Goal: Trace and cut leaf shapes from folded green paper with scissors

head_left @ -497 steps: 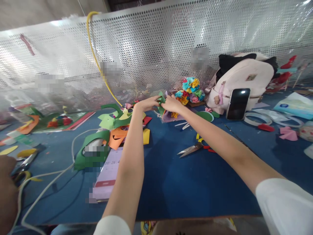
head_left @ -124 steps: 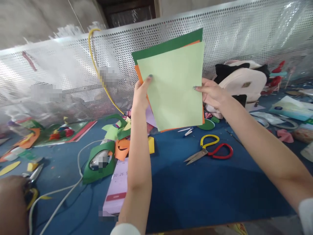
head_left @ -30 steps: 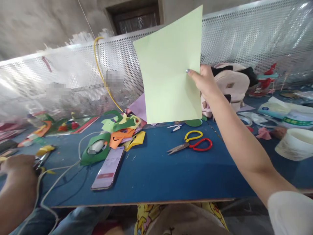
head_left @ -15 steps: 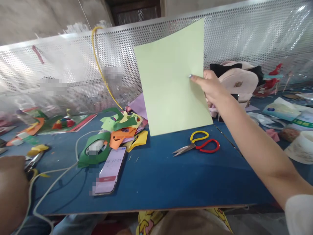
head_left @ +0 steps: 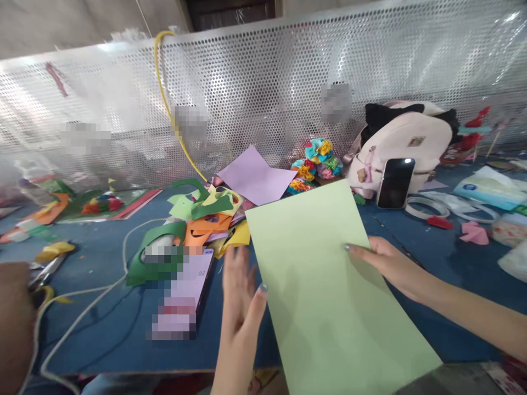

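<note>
A light green sheet of paper (head_left: 313, 274) is tilted over the front of the blue table. My right hand (head_left: 379, 255) pinches its right edge, thumb on the near face and fingers behind. Just off the left edge of the sheet is my left hand (head_left: 242, 302), open, with the thumb apart from the fingers; it looks slightly blurred. Whether the thumb touches the paper I cannot tell. The yellow-and-red scissors seen earlier are now hidden behind the sheet.
Left of my hands lie a phone (head_left: 189, 296) and cut paper scraps (head_left: 208, 222). A purple sheet (head_left: 257, 178), paper flowers (head_left: 317, 159), a white backpack (head_left: 411, 137) and another phone (head_left: 396, 184) are farther back. Another person's arm (head_left: 14, 318) is at far left.
My right hand has brought the green sheet down and toward me from its raised position. My left hand has come into view beside it. The scissors have become covered.
</note>
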Demonstrator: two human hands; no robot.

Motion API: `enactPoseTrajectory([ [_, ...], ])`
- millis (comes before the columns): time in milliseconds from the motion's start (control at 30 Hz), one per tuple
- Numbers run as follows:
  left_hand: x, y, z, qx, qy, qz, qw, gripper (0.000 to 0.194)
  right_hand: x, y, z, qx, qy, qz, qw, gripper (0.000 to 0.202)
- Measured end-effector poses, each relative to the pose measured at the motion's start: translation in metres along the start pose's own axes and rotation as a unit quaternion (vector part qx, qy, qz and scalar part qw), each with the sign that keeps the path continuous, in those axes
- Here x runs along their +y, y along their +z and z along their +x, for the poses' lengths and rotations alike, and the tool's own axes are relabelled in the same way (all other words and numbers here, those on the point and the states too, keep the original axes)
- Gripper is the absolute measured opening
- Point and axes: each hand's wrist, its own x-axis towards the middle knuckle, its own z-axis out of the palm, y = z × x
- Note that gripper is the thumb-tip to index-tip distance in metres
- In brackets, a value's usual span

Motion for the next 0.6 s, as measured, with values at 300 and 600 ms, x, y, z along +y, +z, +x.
enactPoseTrajectory([
  [300, -0.01, -0.013, -0.02, -0.112, -0.217, -0.135, 0.96, 0.056, -0.001, 0.017, -0.024, 0.128, -0.137, -0.082, 0.979, 0.038],
  [600, -0.016, -0.02, -0.02, -0.113, -0.14, -0.063, 0.982, 0.059, 0.018, 0.026, -0.036, 0.355, -0.188, -0.207, 0.892, 0.028],
])
